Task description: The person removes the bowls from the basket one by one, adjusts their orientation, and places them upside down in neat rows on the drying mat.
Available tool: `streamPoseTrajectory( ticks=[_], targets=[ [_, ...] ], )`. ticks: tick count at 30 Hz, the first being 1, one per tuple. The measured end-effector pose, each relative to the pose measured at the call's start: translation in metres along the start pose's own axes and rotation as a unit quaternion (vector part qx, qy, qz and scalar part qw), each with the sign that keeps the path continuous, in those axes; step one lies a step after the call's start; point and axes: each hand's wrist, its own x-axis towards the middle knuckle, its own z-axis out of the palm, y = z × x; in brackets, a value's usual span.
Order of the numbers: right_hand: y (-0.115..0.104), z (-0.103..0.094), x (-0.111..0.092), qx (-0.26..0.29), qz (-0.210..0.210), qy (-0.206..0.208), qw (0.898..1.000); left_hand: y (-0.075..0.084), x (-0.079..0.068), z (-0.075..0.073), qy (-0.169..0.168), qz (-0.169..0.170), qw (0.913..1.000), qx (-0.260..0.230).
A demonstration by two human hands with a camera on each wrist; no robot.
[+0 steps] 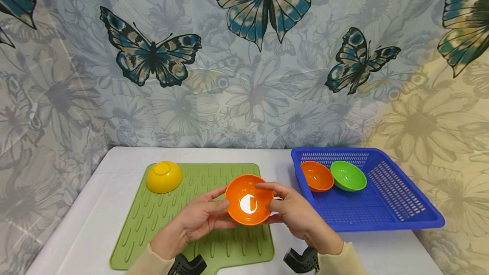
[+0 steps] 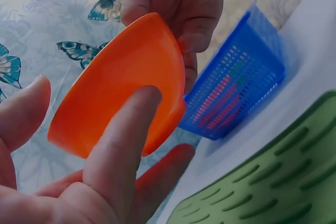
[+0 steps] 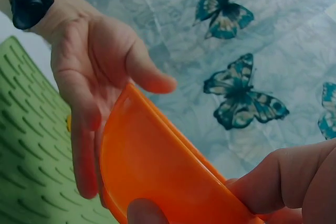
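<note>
Floral backdrop [image 1: 256, 109] with 5 teal butterflies [image 1: 153, 60] in the head view, behind the white-covered table [image 1: 99, 203]

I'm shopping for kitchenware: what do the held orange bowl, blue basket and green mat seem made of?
Held orange bowl: probably glossy hard plastic, given its bright reflection.
Blue basket: likely molded, low-sheen plastic, judging by regular perforations.
Green mat: perhaps matte silicone or rubber, from its dull surface and molded ridges.

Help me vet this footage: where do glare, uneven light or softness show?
Head view: white glare inside the held orange bowl, and a yellowish cast on the backdrop at right; left wrist view: dimmer, the blue basket slightly soft; right wrist view: also dim, a thin highlight along that bowl's rim.
</note>
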Motion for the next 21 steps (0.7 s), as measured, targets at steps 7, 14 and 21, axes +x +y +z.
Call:
streamPoseTrajectory(
  ticks=[7, 14, 21],
  targets=[
    [0.0001, 0.0038, -0.0010, -0.002, -0.004, -0.005, 1.000, -0.0033, 0.0014, 0.0016, -0.010, -0.003, 0.9999, -0.011],
    [0.0000, 0.0037, -0.0020, 0.006, 0.000, -0.011, 1.000, -0.0039, 0.0013, 0.0012, -0.006, -0.004, 0.9999, -0.009],
    [0.0003, 0.0013, -0.0016, 0.010, 0.003, -0.017, 1.000, -0.0027, 0.0013, 0.0001, -0.004, 0.004, 1.0000, 0.005]
  ],
)
